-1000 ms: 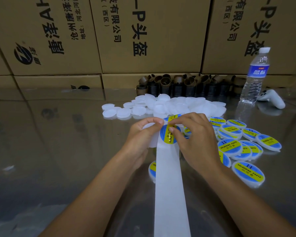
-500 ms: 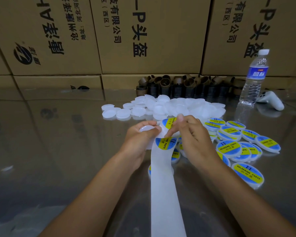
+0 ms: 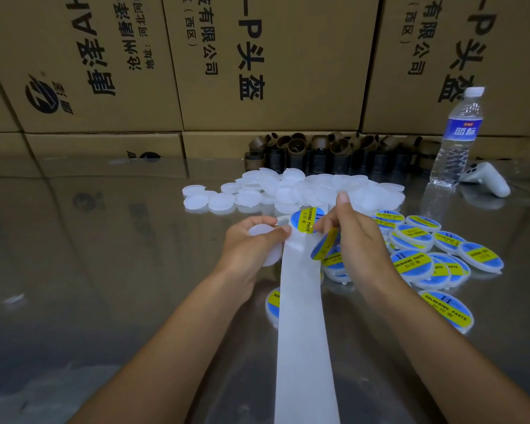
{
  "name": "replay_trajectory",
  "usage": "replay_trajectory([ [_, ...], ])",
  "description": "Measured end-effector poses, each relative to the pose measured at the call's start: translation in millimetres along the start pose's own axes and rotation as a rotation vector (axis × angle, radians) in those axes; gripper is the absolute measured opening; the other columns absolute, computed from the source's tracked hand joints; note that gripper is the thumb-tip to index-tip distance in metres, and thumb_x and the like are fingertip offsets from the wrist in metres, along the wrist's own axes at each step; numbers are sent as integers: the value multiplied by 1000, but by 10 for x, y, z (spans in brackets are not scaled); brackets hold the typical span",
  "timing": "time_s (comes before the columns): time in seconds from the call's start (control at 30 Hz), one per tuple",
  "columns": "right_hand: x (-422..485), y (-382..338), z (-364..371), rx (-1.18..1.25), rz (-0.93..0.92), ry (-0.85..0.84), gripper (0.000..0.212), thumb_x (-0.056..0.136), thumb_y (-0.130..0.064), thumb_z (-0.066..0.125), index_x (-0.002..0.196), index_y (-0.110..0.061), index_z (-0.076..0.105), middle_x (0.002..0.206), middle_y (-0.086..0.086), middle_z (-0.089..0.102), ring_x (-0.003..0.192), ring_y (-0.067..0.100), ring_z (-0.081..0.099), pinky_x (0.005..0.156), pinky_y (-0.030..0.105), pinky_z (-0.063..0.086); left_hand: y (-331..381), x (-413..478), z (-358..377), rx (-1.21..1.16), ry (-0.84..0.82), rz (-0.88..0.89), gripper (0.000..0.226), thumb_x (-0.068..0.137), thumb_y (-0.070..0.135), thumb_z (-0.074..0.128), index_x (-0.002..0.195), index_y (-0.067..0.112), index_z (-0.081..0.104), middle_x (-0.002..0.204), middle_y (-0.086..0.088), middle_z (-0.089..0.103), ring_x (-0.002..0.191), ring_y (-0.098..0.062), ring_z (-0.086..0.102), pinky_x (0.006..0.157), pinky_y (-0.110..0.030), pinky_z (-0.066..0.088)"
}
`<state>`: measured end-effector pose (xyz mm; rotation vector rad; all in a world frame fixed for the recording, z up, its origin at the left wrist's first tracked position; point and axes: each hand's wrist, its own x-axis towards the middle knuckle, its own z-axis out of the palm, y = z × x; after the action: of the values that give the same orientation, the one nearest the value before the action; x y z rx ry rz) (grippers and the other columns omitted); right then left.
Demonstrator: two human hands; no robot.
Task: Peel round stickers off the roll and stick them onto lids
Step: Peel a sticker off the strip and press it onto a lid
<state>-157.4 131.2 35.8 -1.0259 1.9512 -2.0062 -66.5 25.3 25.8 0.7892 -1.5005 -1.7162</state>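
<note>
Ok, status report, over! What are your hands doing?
Left hand holds blank lid and backing strip. Right hand pinches a sticker, not stuck on yet. Nothing blocking.

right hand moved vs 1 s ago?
Yes. Against the water bottle, which holds its place, the right hand has shifted a little right, off the white strip toward the labelled lids, pinching a peeled sticker.

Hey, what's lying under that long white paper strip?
A round white lid with a blue and yellow sticker pokes out at the left edge of the long white paper strip. The strip hides the rest and anything else beneath.
</note>
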Motion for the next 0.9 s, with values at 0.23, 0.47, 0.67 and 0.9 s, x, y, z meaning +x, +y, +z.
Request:
replay_trajectory([
  [0.23, -62, -87, -5, 64, -215, -44, 22, 91, -6, 58, 89, -28, 58, 90, -12, 63, 86, 8, 61, 75, 18, 48, 172, 3, -30, -321, 31, 7, 9, 93, 12, 54, 86, 11, 59, 64, -3, 69, 56, -20, 65, 54, -27, 54],
  [0.47, -95, -139, -18, 90, -291, 8, 46, 89, 4, 54, 99, -41, 52, 103, -6, 63, 91, 9, 66, 79, 23, 50, 239, -139, 3, -573, -296, -71, 17, 97, 14, 35, 90, 9, 50, 75, -15, 72, 59, -32, 68, 52, -33, 58],
  [0.67, -103, -161, -13, 65, -338, 15, 45, 90, 7, 49, 99, -37, 52, 94, 2, 62, 86, 12, 63, 76, 27, 49, 248, -196, 24, -526, -422, -137, 10, 97, 14, 37, 96, 8, 44, 73, -12, 70, 62, -32, 69, 55, -34, 58],
  [0.9, -125, -167, 16, 90, -389, -116, 34, 92, -1, 46, 90, -32, 60, 82, -12, 59, 77, 4, 55, 67, 17, 45, 213, -176, 20, -406, -535, -107, 30, 98, 19, 34, 106, 4, 58, 94, -13, 70, 74, -25, 71, 66, -35, 58],
])
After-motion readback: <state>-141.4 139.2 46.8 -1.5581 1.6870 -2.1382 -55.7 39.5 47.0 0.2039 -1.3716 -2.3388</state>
